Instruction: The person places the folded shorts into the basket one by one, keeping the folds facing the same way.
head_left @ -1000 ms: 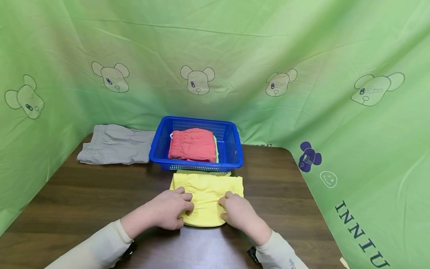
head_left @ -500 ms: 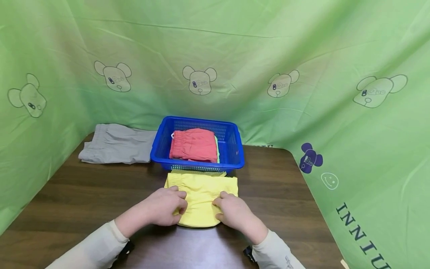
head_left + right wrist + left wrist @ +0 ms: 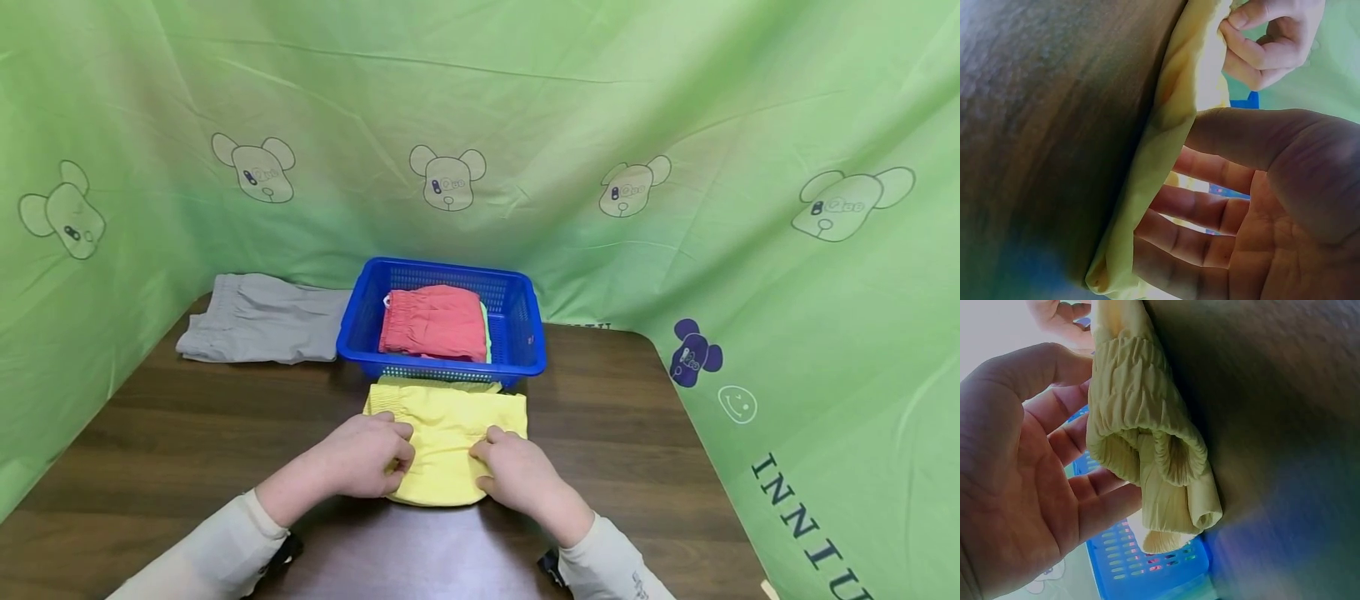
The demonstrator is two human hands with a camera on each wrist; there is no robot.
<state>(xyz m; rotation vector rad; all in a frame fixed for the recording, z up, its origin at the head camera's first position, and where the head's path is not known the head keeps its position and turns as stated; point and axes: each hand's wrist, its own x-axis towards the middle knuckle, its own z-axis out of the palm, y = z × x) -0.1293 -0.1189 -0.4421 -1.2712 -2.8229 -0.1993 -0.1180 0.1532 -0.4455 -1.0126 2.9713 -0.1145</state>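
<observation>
Folded yellow pants (image 3: pixel 442 454) lie on the table in front of a blue basket (image 3: pixel 534 367). Their gathered waistband (image 3: pixel 1132 375) faces left, with layered folds showing at its end in the left wrist view. My left hand (image 3: pixel 371 454) is on the left part; thumb and forefinger pinch the cloth, as the right wrist view shows. My right hand (image 3: pixel 521 475) rests on the right part. Its fingers (image 3: pixel 1194 206) are fairly straight and touch the cloth, the thumb lying apart from them. Contact beneath the fingertips is partly hidden.
Folded red pants (image 3: pixel 435 321) lie inside the basket, with a bright green edge below them. Folded grey pants (image 3: pixel 270 321) lie left of the basket on the brown wooden table (image 3: pixel 615 467). A green printed curtain (image 3: pixel 525 100) surrounds the back and sides.
Both hands and the yellow pants have shifted slightly left along the table, mostly in the first half second. Basket and grey pants stay put; the head view has turned slightly.
</observation>
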